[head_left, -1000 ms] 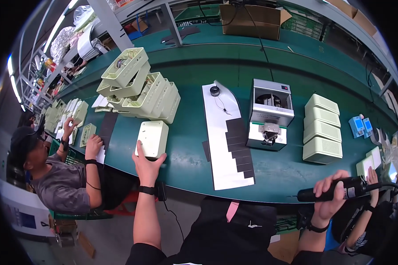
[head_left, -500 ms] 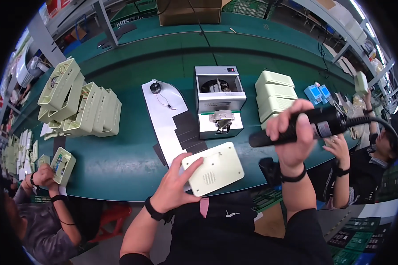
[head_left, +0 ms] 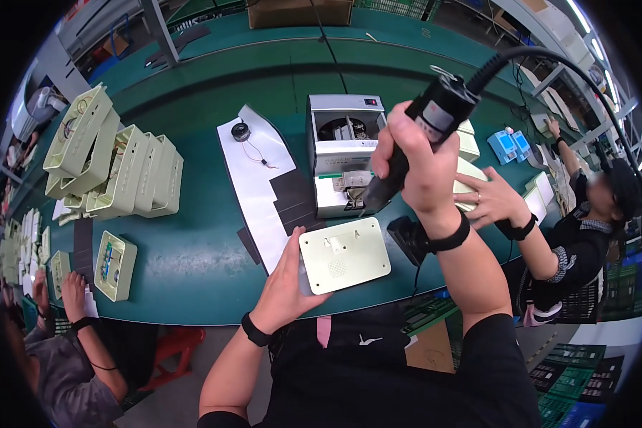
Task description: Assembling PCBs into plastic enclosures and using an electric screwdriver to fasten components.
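Observation:
My left hand (head_left: 282,289) grips a cream plastic casing (head_left: 357,265) by its left side, fingers on the left edge and thumb along the near edge. The casing's flat face is up, with holes near its corners and a speaker grille. Closed around a black corded electric screwdriver (head_left: 442,107) is my right hand (head_left: 428,171). The tool slants down to the left, its tip by the front outlet of a grey screw feeder (head_left: 345,158). Whether a screw sits on the tip is too small to tell.
Cream housings (head_left: 146,171) are stacked at left, near an open housing (head_left: 115,265) with a board inside. A white sheet (head_left: 253,178) carries a small round speaker (head_left: 240,131). At right a co-worker's hand (head_left: 496,198) touches another cream stack. A black holder (head_left: 406,239) stands beside my right wrist.
My right hand has swung the screwdriver left and tipped its nose down to the feeder. The casing has turned slightly in my left hand. At right, a co-worker's hand has reached the cream stack.

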Tool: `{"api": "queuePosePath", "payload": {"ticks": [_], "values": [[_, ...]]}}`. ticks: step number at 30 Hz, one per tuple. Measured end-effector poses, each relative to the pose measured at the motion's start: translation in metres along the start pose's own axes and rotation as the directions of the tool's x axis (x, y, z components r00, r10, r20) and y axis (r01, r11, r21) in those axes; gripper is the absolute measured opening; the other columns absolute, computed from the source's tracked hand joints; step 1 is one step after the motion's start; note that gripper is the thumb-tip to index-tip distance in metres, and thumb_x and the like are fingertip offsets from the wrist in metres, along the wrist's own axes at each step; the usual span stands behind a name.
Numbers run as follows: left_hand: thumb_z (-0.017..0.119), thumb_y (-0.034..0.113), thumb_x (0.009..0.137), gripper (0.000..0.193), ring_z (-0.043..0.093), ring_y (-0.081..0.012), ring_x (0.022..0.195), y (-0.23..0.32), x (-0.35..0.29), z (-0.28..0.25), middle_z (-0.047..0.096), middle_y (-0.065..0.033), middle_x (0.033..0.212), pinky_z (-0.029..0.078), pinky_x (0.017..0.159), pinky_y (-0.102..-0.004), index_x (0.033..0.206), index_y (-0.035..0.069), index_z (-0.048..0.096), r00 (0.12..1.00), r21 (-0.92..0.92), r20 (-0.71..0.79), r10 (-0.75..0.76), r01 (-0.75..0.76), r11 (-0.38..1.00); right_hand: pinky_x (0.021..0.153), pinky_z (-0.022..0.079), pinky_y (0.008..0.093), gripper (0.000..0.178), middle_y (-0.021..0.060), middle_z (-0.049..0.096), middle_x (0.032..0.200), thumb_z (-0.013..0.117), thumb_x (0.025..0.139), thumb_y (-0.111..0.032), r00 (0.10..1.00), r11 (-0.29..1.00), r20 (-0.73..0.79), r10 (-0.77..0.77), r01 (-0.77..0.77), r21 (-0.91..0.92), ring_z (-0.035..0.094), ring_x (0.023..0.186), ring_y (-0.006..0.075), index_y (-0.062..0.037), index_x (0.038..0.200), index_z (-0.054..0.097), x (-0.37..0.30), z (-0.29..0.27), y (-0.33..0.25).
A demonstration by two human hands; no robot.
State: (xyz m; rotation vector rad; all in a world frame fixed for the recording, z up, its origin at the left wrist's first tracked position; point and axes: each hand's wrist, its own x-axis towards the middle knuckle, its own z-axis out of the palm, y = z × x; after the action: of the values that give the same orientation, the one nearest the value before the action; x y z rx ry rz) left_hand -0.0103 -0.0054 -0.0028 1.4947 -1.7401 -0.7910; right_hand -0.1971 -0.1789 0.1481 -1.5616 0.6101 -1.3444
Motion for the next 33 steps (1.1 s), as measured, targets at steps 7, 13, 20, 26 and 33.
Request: {"api": "queuePosePath", "payload": {"ticks": [7,13,20,26,33], "values": [[0.095,0.023,0.072,0.129,0.043,-0.0437,0.149,-0.002,0.0,-0.004,0.035,-0.0273,0.165,0.044,0.119,-0.0466,0.165,-0.001,0.011,1.0,0.001,0.007,0.015,-0.015,1.0,0.053,0.048,0.0333,0.02,0.0094,0.058,0.069,0.064,0.099,-0.017,0.997,0.982,-0.049,-0.059,0.067,0.175,0.056,0.052,0.0186,-0.0001,0.106,0.056,-0.016,-0.001,-0.012],[0.095,0.023,0.074,0.129,0.042,-0.0435,0.15,0.0,-0.001,-0.001,0.032,-0.0272,0.167,0.044,0.119,-0.0468,0.166,-0.001,0.008,1.0,0.02,-0.005,0.029,-0.029,0.999,0.053,0.048,0.0342,0.021,0.0102,0.057,0.071,0.061,0.101,-0.02,0.999,0.999,-0.015,-0.031,0.031,-0.006,0.055,0.052,0.0199,-0.0009,0.107,0.054,0.007,0.006,-0.002],[0.093,0.021,0.076,0.127,0.04,-0.0437,0.151,0.0,0.002,-0.003,0.028,-0.0272,0.169,0.043,0.12,-0.0465,0.166,-0.002,0.007,1.0,0.014,0.007,0.027,-0.027,1.0,0.054,0.049,0.036,0.022,0.0107,0.056,0.072,0.06,0.102,-0.022,0.999,0.998,0.033,0.015,-0.016,0.058,0.055,0.053,0.0196,-0.0008,0.106,0.053,-0.023,-0.014,-0.021],[0.093,0.02,0.076,0.127,0.039,-0.0439,0.152,-0.002,-0.001,-0.001,0.028,-0.0271,0.169,0.042,0.12,-0.0465,0.166,-0.002,0.006,1.0,0.05,0.005,0.024,-0.025,0.998,0.053,0.049,0.0371,0.022,0.0107,0.057,0.073,0.057,0.102,-0.021,0.999,0.999,0.022,-0.042,0.041,0.018,0.054,0.053,0.019,-0.0004,0.107,0.053,-0.034,-0.019,-0.019],[0.093,0.02,0.076,0.125,0.039,-0.0436,0.152,0.0,0.0,0.0,0.031,-0.0276,0.167,0.041,0.121,-0.0465,0.166,-0.002,0.009,1.0,0.049,0.015,0.015,-0.016,0.999,0.052,0.049,0.0335,0.02,0.0097,0.058,0.071,0.061,0.099,-0.018,1.0,1.0,0.007,0.002,-0.002,0.006,0.055,0.054,0.0171,-0.0007,0.104,0.052,-0.047,-0.018,0.02]]}}
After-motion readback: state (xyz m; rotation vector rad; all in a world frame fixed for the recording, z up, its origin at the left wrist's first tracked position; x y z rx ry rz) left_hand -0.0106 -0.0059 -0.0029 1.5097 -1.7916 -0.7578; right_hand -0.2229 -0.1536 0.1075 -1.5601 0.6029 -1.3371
